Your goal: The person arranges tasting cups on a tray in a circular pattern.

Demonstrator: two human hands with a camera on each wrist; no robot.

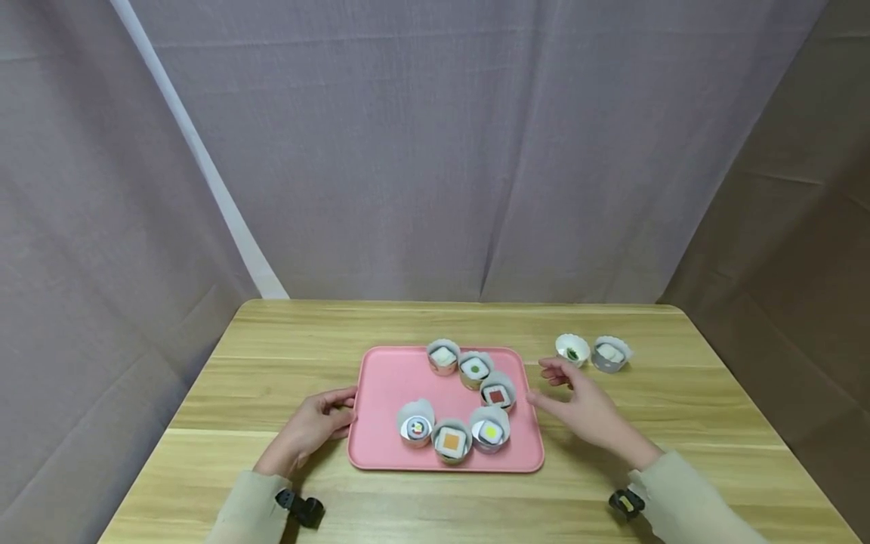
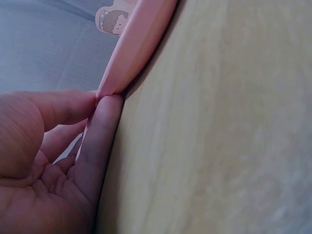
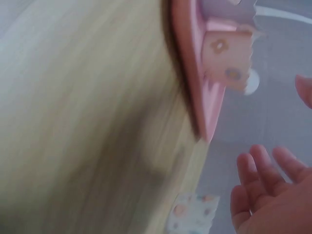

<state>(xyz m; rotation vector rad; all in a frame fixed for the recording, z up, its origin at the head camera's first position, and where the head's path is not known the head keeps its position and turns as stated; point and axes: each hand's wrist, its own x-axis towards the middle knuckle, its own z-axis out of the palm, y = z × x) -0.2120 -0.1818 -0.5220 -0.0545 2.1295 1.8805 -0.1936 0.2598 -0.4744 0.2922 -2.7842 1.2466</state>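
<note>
A pink tray (image 1: 381, 378) lies on the wooden table, bearing several patterned paper cups with small sushi-like pieces in them. My left hand (image 1: 316, 425) pinches the tray's left edge; in the left wrist view its thumb and a finger (image 2: 105, 114) meet at the rim. Beyond the right edge, my right hand (image 1: 586, 408) is held above the table with fingers spread and nothing in them. An orange-topped piece (image 1: 451, 441) stands in a cup at the tray's front, and a red-topped one (image 1: 497, 396) near its right side.
Two more paper cups stand on the table past my right hand: a white one (image 1: 572, 348) with something green inside and a grey one (image 1: 609, 355) with a white piece. Grey curtains (image 1: 381, 166) hang behind the table (image 1: 299, 332) and along its sides.
</note>
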